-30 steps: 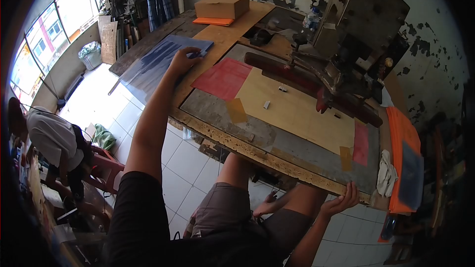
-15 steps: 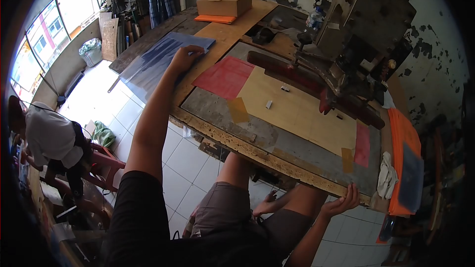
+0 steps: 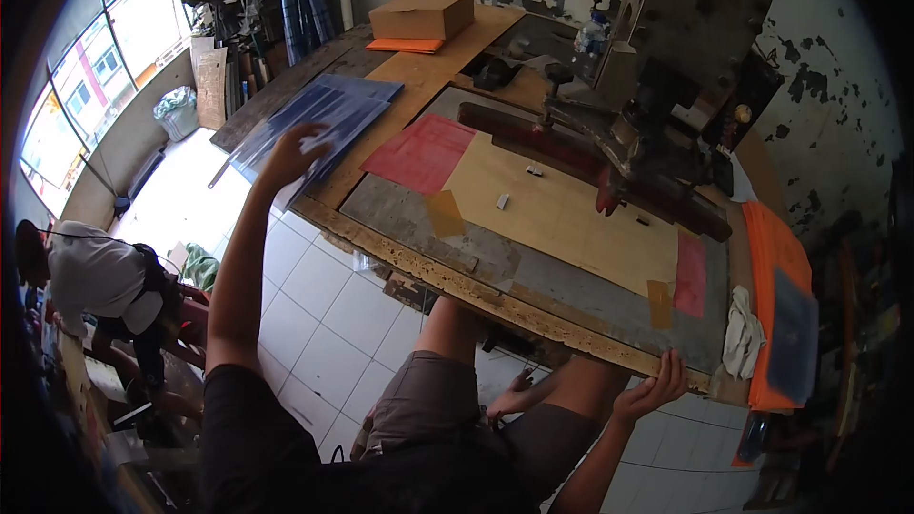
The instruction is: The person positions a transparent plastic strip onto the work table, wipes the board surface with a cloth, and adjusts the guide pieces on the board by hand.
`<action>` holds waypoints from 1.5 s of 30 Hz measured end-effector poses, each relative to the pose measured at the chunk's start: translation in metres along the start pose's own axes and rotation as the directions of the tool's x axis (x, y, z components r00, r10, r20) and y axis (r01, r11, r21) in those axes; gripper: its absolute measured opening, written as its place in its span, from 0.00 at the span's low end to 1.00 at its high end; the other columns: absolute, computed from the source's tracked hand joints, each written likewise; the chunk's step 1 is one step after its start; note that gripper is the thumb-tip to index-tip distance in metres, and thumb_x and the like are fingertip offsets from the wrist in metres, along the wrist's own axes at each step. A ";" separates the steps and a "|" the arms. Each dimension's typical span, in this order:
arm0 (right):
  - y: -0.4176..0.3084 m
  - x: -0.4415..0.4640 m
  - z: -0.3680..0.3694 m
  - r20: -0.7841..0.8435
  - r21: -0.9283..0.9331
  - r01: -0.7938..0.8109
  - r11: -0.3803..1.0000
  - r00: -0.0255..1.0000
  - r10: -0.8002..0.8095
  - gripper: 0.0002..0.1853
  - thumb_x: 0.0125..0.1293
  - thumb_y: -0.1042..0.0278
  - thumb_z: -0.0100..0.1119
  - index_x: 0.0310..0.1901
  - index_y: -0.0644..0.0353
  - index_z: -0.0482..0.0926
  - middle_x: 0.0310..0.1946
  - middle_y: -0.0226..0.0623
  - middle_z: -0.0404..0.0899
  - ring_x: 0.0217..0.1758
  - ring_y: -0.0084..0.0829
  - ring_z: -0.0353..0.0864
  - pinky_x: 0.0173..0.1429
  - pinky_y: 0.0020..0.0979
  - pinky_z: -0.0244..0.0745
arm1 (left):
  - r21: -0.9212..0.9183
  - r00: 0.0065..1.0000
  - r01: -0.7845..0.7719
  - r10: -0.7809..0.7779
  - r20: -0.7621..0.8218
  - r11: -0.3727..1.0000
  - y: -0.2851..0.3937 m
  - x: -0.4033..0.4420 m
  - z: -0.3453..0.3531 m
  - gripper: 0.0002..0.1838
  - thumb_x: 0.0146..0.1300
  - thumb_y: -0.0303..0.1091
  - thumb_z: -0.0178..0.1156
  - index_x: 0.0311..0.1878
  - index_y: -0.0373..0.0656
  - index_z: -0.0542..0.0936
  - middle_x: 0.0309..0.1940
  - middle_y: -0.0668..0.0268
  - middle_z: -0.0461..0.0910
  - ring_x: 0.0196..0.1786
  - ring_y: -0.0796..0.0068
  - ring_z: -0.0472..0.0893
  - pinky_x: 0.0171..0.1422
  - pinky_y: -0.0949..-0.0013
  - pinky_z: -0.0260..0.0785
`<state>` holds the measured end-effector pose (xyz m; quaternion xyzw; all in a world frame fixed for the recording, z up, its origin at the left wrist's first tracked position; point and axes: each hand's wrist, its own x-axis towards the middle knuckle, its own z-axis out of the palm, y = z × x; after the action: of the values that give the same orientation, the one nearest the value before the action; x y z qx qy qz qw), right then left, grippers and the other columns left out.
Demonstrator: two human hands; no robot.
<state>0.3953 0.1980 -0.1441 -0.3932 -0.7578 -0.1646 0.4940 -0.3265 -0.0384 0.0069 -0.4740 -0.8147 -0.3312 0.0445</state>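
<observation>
Along the near right side, the right hand (image 3: pixel 653 390) had its fingers bent together against the wooden board's edge (image 3: pixel 514 303); its underside was hidden, so I couldn't tell whether it clamped. Farther in lay a yellow sheet (image 3: pixel 571 209), taped at the near side. At left, the left hand (image 3: pixel 293 156) was half curled and blurred over the clear plastic sheets (image 3: pixel 367 100); whether it held one couldn't be told. At far right, the press (image 3: pixel 690 24) was cut off above, beside a bottle (image 3: pixel 592 38) with lettering too small to read.
</observation>
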 end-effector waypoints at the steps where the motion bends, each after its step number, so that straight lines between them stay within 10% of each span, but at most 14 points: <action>1: 0.000 -0.001 0.000 -0.016 0.001 0.007 1.000 1.000 -0.007 0.29 0.90 0.57 0.30 0.68 0.66 0.81 0.71 0.46 0.81 0.78 0.52 0.72 0.83 0.59 0.59 | 0.001 0.993 0.113 -0.113 0.034 0.994 0.002 -0.023 -0.009 0.27 0.72 0.50 0.75 0.67 0.44 0.85 0.68 0.56 0.86 0.72 0.58 0.82 0.78 0.50 0.73; 13: 0.001 0.000 0.014 -0.106 0.003 0.001 1.000 0.994 -0.001 0.31 0.90 0.56 0.29 0.67 0.65 0.82 0.69 0.46 0.82 0.76 0.52 0.73 0.82 0.60 0.59 | 0.092 0.987 0.142 -0.148 0.064 0.986 0.022 -0.063 -0.016 0.26 0.69 0.52 0.77 0.63 0.46 0.89 0.75 0.51 0.80 0.71 0.51 0.84 0.77 0.53 0.75; 18: 0.000 0.000 0.008 -0.065 0.005 0.008 1.000 0.998 -0.007 0.29 0.90 0.57 0.30 0.68 0.66 0.81 0.70 0.46 0.81 0.77 0.52 0.73 0.83 0.60 0.59 | 0.100 0.992 0.086 -0.094 0.078 0.991 0.019 -0.021 -0.004 0.22 0.64 0.53 0.79 0.53 0.47 0.94 0.48 0.57 0.90 0.49 0.61 0.87 0.56 0.57 0.79; 25: -0.002 0.002 0.004 -0.036 0.022 0.003 1.000 0.999 -0.002 0.29 0.90 0.58 0.31 0.68 0.67 0.81 0.71 0.46 0.81 0.78 0.52 0.72 0.83 0.59 0.58 | 0.177 0.928 0.100 -0.156 0.338 0.979 0.007 0.008 -0.015 0.12 0.68 0.41 0.76 0.45 0.42 0.93 0.44 0.62 0.92 0.47 0.66 0.86 0.57 0.61 0.77; 34: 0.000 -0.001 0.007 -0.043 0.017 -0.002 1.000 0.999 0.003 0.28 0.90 0.59 0.32 0.69 0.66 0.81 0.72 0.45 0.81 0.79 0.51 0.72 0.84 0.59 0.57 | -0.081 0.949 0.242 -0.253 -0.188 0.967 -0.071 0.051 -0.058 0.14 0.77 0.42 0.68 0.43 0.39 0.90 0.33 0.61 0.92 0.34 0.73 0.90 0.42 0.63 0.83; 36: 0.000 -0.001 0.004 -0.032 0.015 -0.010 1.000 0.999 0.010 0.28 0.90 0.58 0.32 0.69 0.65 0.81 0.72 0.45 0.80 0.79 0.52 0.72 0.84 0.59 0.57 | -0.079 0.920 -0.020 -0.013 -0.392 0.997 -0.072 0.084 -0.082 0.13 0.77 0.41 0.68 0.47 0.40 0.90 0.35 0.61 0.92 0.37 0.74 0.91 0.43 0.64 0.82; 38: -0.001 0.000 0.003 -0.020 0.028 -0.016 0.999 1.000 0.017 0.28 0.90 0.58 0.32 0.68 0.65 0.81 0.72 0.45 0.80 0.78 0.52 0.72 0.83 0.60 0.57 | 0.401 0.736 -0.125 0.356 -0.576 0.908 -0.009 0.092 -0.113 0.13 0.79 0.42 0.67 0.52 0.42 0.89 0.43 0.63 0.93 0.43 0.75 0.91 0.45 0.65 0.82; 41: -0.005 0.003 0.000 -0.005 0.042 -0.032 0.999 0.999 0.033 0.28 0.90 0.57 0.33 0.68 0.65 0.81 0.72 0.46 0.80 0.78 0.53 0.72 0.83 0.60 0.58 | -0.068 0.798 -0.253 0.169 -0.579 0.965 0.124 0.062 -0.116 0.10 0.80 0.37 0.66 0.56 0.44 0.86 0.49 0.65 0.93 0.49 0.75 0.91 0.49 0.65 0.83; 43: -0.010 0.006 -0.002 0.011 0.060 -0.061 0.996 0.998 0.060 0.27 0.89 0.59 0.34 0.68 0.67 0.80 0.71 0.47 0.80 0.78 0.53 0.73 0.83 0.59 0.59 | -0.068 0.841 -0.292 0.222 -0.494 0.954 0.165 0.038 -0.094 0.08 0.83 0.34 0.62 0.55 0.43 0.86 0.56 0.64 0.90 0.55 0.69 0.91 0.59 0.64 0.82; 45: -0.020 0.011 -0.010 0.008 0.135 -0.100 0.986 0.995 0.100 0.27 0.88 0.59 0.35 0.68 0.69 0.80 0.71 0.49 0.80 0.77 0.54 0.74 0.83 0.58 0.61 | 0.125 0.697 -0.522 0.506 -0.508 0.844 0.196 0.011 -0.055 0.11 0.74 0.24 0.69 0.56 0.45 0.85 0.51 0.66 0.93 0.50 0.75 0.91 0.48 0.66 0.84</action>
<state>0.3839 0.1833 -0.1275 -0.3964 -0.7470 -0.0877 0.5264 -0.1886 0.0026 0.1507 -0.5746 -0.6012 -0.4330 0.3476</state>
